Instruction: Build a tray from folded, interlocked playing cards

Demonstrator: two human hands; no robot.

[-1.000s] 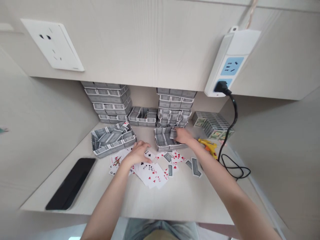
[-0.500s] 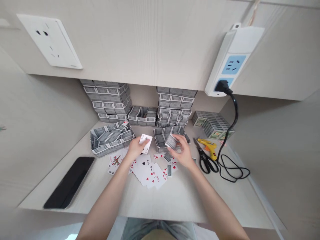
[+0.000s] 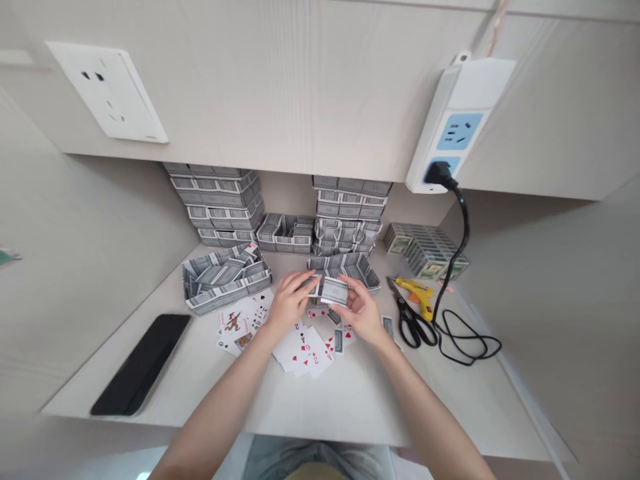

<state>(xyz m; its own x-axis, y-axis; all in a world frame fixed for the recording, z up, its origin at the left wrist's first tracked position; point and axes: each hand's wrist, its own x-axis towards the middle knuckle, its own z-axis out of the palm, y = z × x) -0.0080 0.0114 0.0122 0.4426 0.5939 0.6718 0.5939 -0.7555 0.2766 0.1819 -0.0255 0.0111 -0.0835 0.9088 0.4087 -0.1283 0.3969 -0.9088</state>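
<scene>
My left hand (image 3: 290,300) pinches a playing card (image 3: 314,287) between thumb and fingers. Close beside it, my right hand (image 3: 361,311) grips a folded card piece (image 3: 334,291) with its grey patterned back showing. Behind both hands stands an open box made of cards (image 3: 367,272), its front partly hidden. Loose cards (image 3: 305,350) lie face up below the hands, and more, with a joker (image 3: 233,322), spread to the left. A second card box (image 3: 225,277), filled with folded grey pieces, sits at the left.
A black phone (image 3: 143,363) lies at left. Scissors (image 3: 414,323), a yellow glue gun (image 3: 417,295) and a looped black cable (image 3: 467,340) lie at right. Stacked card boxes (image 3: 225,200) stand at the back, under a low panel bearing a power strip (image 3: 457,127).
My left hand has moved right with its card, close to my right hand. The folded piece in my right hand has turned and shifted slightly left and down.
</scene>
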